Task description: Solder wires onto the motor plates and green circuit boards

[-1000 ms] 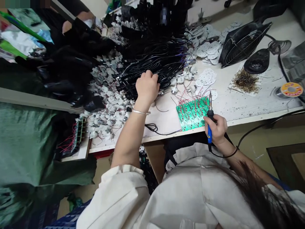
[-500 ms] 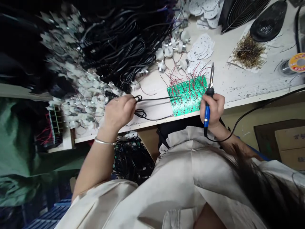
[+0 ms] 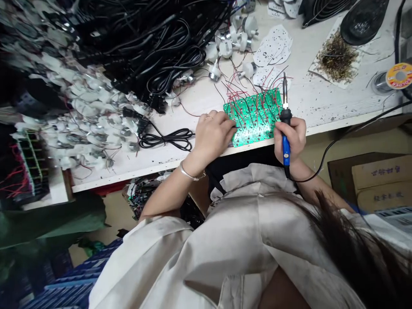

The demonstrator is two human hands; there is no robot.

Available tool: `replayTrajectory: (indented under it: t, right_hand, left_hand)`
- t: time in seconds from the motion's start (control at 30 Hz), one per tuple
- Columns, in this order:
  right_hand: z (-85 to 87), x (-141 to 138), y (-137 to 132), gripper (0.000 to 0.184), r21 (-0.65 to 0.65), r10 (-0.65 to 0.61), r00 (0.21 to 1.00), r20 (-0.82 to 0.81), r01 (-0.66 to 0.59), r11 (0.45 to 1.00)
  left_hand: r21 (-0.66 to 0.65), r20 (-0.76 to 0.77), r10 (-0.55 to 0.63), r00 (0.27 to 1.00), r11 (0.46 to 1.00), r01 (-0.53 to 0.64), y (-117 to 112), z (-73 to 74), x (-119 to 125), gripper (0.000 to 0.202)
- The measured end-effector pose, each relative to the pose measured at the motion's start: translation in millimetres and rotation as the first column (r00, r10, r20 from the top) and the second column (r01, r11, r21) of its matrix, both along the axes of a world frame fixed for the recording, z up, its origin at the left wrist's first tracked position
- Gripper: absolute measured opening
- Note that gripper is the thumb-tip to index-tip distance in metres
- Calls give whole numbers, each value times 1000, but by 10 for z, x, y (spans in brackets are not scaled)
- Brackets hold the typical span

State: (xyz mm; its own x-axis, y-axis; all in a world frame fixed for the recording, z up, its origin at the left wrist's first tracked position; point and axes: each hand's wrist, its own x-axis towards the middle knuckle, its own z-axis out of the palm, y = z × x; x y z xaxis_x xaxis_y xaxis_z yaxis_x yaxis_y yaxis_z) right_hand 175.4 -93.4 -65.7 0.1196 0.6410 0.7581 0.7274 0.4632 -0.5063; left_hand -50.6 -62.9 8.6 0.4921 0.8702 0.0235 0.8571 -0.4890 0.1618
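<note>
A green circuit board panel [image 3: 252,136] with many thin red and black wires standing up from it lies near the table's front edge. My left hand [image 3: 214,133] is at its left edge, fingers closed on the end of a black cable [image 3: 180,138]; the tip is mostly hidden by the fingers. The rest of that cable lies coiled on the table to the left of the hand. My right hand [image 3: 291,139] grips a blue soldering iron [image 3: 286,148] by its handle, just right of the panel. The iron's metal tip points up and away from me.
Black cables [image 3: 174,47] are heaped at the back left, beside a spread of white plastic parts with wires [image 3: 93,103]. White cut-out plates [image 3: 273,47] lie behind the panel. At right are a dirty pad with brown residue [image 3: 336,60] and a solder spool [image 3: 397,77].
My left hand has moved right, from the cable's coil to the panel's left edge. The coil now rests on the table. My right hand still holds the soldering iron beside the panel.
</note>
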Motion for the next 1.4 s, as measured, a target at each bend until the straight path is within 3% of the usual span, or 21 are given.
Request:
replayTrajectory:
  t: [0.13,0.33,0.43,0.53,0.6,0.7,0.87,1.07,1.13,1.27,1.4]
  right_hand:
    - [103,-36,-50,16,-66,29,999,24,-27,997]
    - [197,-210,5,20,-108,232,970,-70,-238,965]
    - [218,-291,42,20,-179,252,965,-69,-260,949]
    - [255,-362,69,19,-130,266,963,36,-259,957]
    - [285,-407,87,23,-100,274,957,90,-265,959]
    - [324,-466,108,23,-123,319,944,81,-308,944]
    - [367,-561,112,16,-138,415,903,-114,-428,893]
    - [367,-748,112,16,-168,391,868,-305,-453,875]
    - [342,-765,125,18,-186,366,894,-257,-418,889]
    - [309,-629,126,17,-166,328,942,-64,-334,928]
    - [346,-386,22,18,-49,362,931,-41,-363,930]
  left_hand:
    - [59,5,21,1000,998,-21,-28,-81,-39,35]
    - [69,-20,43,999,997,-42,-63,-125,-54,35]
    - [100,170,25,985,994,-42,-95,-125,-49,29]
    - [174,486,-27,874,983,-66,-156,-94,-70,16]
    - [202,612,-77,787,977,-62,-198,-67,-89,8]
    - [208,673,-132,728,978,-15,-239,-46,-107,3]
    - [211,734,-156,661,977,-4,-263,-82,-92,6]
    - [71,864,27,503,982,-175,-293,-149,-57,4]
    - [86,850,20,526,981,-176,-284,-141,-82,4]
    - [188,722,-30,691,970,-155,-219,-100,-174,6]
    - [89,581,52,812,988,-127,-153,-120,-217,8]
